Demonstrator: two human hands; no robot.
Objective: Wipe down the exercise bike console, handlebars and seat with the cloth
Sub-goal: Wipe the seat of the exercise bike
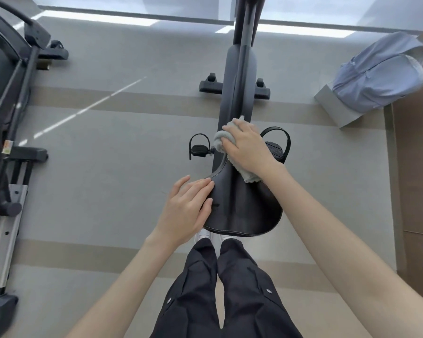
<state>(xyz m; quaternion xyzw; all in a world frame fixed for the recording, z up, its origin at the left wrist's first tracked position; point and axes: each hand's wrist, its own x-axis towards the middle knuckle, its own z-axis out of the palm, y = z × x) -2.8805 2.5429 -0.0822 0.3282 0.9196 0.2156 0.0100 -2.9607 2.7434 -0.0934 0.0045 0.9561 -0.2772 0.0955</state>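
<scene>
You can read no text here: the small orange-and-green sticker [7, 147] on the black frame of the exercise machine [17, 76] at your left is too blurred.

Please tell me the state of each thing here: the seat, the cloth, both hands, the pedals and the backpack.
seat: bare except for the cloth on its narrow front.
cloth: bunched under the right hand.
right hand: grips the cloth and presses it down.
left hand: fingers straight, resting on the seat's left edge.
pedals: straps empty.
backpack: lying down, untouched.
</scene>
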